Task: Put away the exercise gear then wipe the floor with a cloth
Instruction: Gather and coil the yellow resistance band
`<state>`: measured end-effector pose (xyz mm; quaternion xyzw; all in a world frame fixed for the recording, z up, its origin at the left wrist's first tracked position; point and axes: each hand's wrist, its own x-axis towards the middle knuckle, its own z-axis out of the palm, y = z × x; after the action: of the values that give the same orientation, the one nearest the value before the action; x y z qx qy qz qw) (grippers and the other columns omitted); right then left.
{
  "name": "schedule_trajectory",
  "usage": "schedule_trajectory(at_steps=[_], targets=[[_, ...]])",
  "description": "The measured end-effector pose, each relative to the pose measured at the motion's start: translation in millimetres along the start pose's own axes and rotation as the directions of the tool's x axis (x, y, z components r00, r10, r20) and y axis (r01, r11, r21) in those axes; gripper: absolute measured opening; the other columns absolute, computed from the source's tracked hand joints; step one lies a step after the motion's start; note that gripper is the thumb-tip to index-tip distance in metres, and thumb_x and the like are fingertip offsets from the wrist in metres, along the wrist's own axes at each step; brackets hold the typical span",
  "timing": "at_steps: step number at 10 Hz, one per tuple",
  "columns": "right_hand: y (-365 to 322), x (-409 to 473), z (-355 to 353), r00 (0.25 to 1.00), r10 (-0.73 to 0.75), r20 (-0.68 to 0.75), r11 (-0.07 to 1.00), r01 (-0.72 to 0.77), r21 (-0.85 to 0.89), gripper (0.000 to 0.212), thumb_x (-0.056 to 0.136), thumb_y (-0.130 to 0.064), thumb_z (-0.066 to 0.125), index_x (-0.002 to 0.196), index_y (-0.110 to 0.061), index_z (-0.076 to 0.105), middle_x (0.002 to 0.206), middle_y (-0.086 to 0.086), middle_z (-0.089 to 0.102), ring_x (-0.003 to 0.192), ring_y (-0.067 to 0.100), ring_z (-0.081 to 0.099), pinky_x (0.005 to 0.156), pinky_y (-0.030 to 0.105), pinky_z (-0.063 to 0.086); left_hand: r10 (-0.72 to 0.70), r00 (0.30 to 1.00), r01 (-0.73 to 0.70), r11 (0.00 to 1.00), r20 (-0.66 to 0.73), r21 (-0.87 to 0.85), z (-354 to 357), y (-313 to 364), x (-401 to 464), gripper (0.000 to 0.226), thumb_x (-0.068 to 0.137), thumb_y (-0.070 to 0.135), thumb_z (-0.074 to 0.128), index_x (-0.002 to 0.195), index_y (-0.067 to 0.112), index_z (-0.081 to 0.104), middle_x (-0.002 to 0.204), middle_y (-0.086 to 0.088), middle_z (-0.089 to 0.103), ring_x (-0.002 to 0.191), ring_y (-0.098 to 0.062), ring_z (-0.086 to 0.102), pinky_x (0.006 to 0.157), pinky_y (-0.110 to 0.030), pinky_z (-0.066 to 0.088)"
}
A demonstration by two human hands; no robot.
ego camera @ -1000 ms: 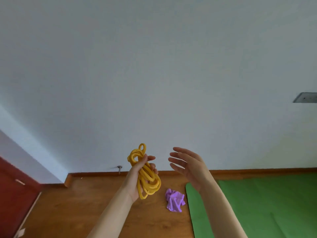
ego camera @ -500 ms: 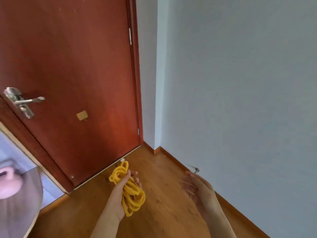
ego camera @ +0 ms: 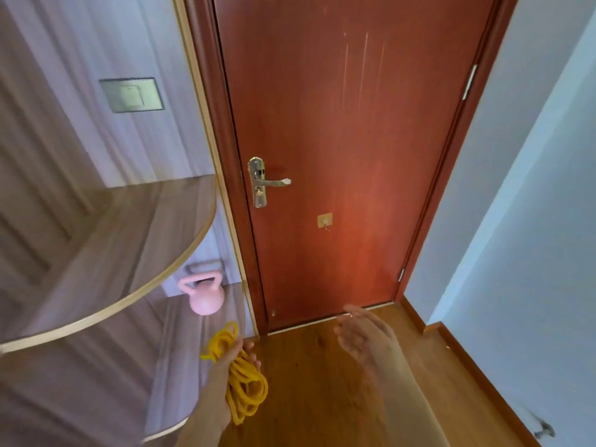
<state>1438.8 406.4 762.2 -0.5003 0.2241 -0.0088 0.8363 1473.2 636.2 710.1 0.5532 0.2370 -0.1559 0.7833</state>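
Observation:
My left hand (ego camera: pixel 225 366) grips a bundle of coiled yellow rope (ego camera: pixel 243 379) low in the middle of the view, loops hanging below the fist. My right hand (ego camera: pixel 364 337) is held out to its right, fingers spread and relaxed, holding nothing and blurred by motion. A pink kettlebell (ego camera: pixel 203 295) stands on the lower rounded shelf (ego camera: pixel 154 375) at the left, just above and left of the rope. The cloth and the mat are out of view.
A red-brown door (ego camera: pixel 348 156) with a metal handle (ego camera: pixel 267 182) and a small hook (ego camera: pixel 325 220) is straight ahead. A curved upper shelf (ego camera: pixel 106 253) juts out at the left. Wooden floor (ego camera: pixel 322 398) lies below, a pale wall (ego camera: pixel 532 221) on the right.
My view has swung left from the wall, mat and purple cloth to the door and shelves. The left hand keeps hold of the yellow rope; the right hand stays open.

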Motion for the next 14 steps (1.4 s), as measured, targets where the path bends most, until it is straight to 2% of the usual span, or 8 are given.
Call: schedule_trajectory(at_steps=[1,2,5,6,7,8,11,14], targets=[[12.7,23.4,35.9,0.996,0.057,0.064,0.998,-0.054,-0.042,0.019,0.094,-0.011,0.050,0.105,-0.007,0.066,0.094,0.014,0.070,0.087,0.026,0.066,0.079,0.035,0.051,-0.060,0.992,0.049,0.993,-0.109,-0.104,-28.8,10.1,24.4,0.022,0.089,0.030,0.053,0.086,0.008,0.057,0.063,-0.004,0.066,0.057,-0.017,0.064,0.053,-0.030,0.053],[20.2,48.5,57.3,0.991,0.108,0.085,0.992,-0.102,-0.068,0.019,0.094,-0.009,0.049,0.101,-0.007,0.067,0.091,0.014,0.069,0.082,0.024,0.066,0.074,0.033,0.051,-0.217,0.958,0.160,0.948,-0.190,-0.275,-39.9,13.7,62.5,0.033,0.096,0.026,0.043,0.075,0.002,0.053,0.041,-0.007,0.058,0.034,-0.017,0.058,0.035,-0.024,0.048],[23.7,137.4,106.8,0.935,0.295,0.195,0.940,-0.247,-0.237,0.019,0.096,-0.008,0.046,0.103,-0.007,0.064,0.093,0.012,0.067,0.081,0.023,0.065,0.077,0.033,0.052,-0.219,0.922,0.091,0.925,-0.320,-0.370,-27.7,11.2,140.9,0.022,0.091,0.017,0.055,0.071,0.007,0.052,0.045,-0.002,0.060,0.039,-0.011,0.060,0.046,-0.025,0.052],[16.0,174.2,122.6,0.904,0.334,0.265,0.920,-0.251,-0.301,0.020,0.096,-0.011,0.046,0.109,-0.006,0.061,0.098,0.013,0.065,0.084,0.022,0.064,0.081,0.032,0.052,-0.226,0.903,0.070,0.916,-0.365,-0.395,-23.6,8.5,168.6,0.025,0.090,0.012,0.054,0.067,0.005,0.051,0.043,-0.005,0.059,0.037,-0.014,0.059,0.045,-0.025,0.049],[12.5,202.9,127.9,0.878,0.366,0.308,0.909,-0.265,-0.323,0.020,0.097,-0.012,0.046,0.108,-0.005,0.061,0.093,0.010,0.065,0.081,0.021,0.063,0.079,0.030,0.051,-0.254,0.874,0.092,0.924,-0.415,-0.371,-26.2,0.5,193.0,0.026,0.089,0.012,0.054,0.064,0.004,0.053,0.044,-0.007,0.061,0.044,-0.021,0.059,0.057,-0.031,0.042],[18.3,225.7,124.0,0.851,0.419,0.316,0.883,-0.301,-0.361,0.020,0.096,-0.011,0.047,0.109,-0.005,0.061,0.094,0.010,0.065,0.083,0.021,0.064,0.078,0.030,0.052,-0.290,0.842,0.129,0.928,-0.456,-0.351,-31.2,-12.8,211.0,0.028,0.090,0.011,0.053,0.063,0.003,0.053,0.043,-0.008,0.061,0.039,-0.019,0.057,0.054,-0.029,0.039],[58.1,269.2,139.0,0.752,0.603,0.268,0.786,-0.503,-0.358,0.014,0.094,-0.001,0.048,0.096,-0.002,0.061,0.086,0.014,0.062,0.076,0.024,0.061,0.070,0.030,0.052,-0.274,0.781,0.042,0.920,-0.561,-0.391,-44.6,-28.7,252.6,0.028,0.090,0.016,0.057,0.065,0.003,0.055,0.039,-0.006,0.059,0.029,-0.016,0.053,0.052,-0.032,0.040],[159.3,329.2,175.1,0.677,0.668,0.311,0.733,-0.523,-0.435,0.014,0.091,-0.003,0.053,0.102,0.000,0.060,0.086,0.015,0.062,0.080,0.026,0.062,0.073,0.030,0.053,-0.240,0.803,-0.011,0.909,-0.546,-0.416,-104.4,-49.9,320.8,0.035,0.087,0.027,0.062,0.064,0.003,0.055,0.045,-0.009,0.061,0.038,-0.018,0.059,0.058,-0.033,0.047]])
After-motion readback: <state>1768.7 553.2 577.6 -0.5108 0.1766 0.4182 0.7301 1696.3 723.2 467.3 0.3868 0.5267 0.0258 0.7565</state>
